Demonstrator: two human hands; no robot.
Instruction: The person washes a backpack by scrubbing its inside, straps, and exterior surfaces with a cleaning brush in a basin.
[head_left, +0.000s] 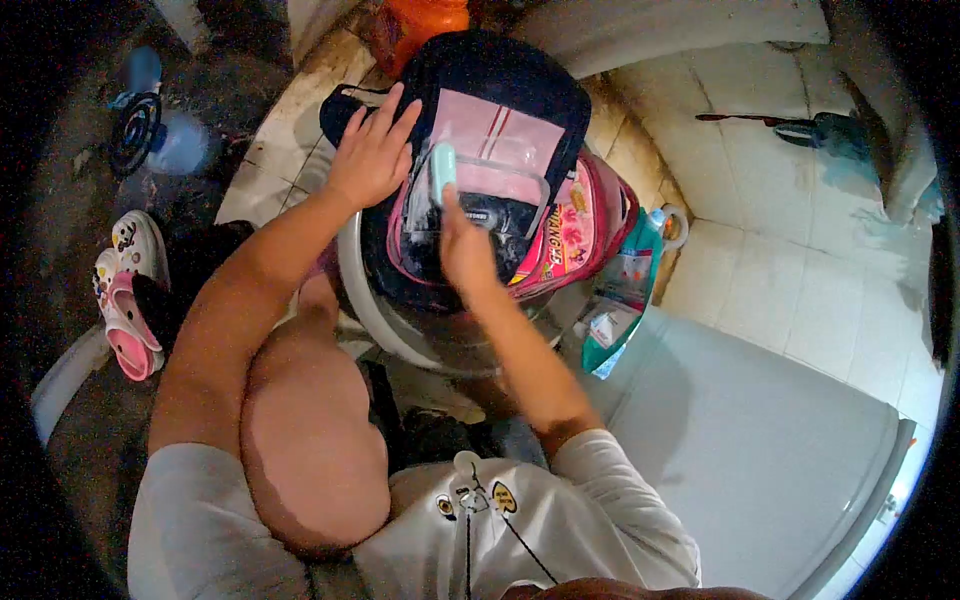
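A black backpack (570, 95) with a pink front panel lies across a round basin (352, 260). My left hand (376, 152) rests on the backpack's left side with fingers spread. In my right hand (466, 245) is a mint-green scrub brush (443, 172), laid against the backpack's front near the clear pocket; its underside is hidden. White suds show on the dark fabric around my right hand. Beside the black bag, on its right, is a pink backpack (570, 235) with colourful printing.
A green-edged pouch of packets (625, 285) hangs right of the basin, above a grey-white lid-like surface (750, 420). An orange container (425, 20) stands behind. Pink and white clogs (130, 300) and a clear blue bottle (178, 143) are at left. Tiled walls rise on the right.
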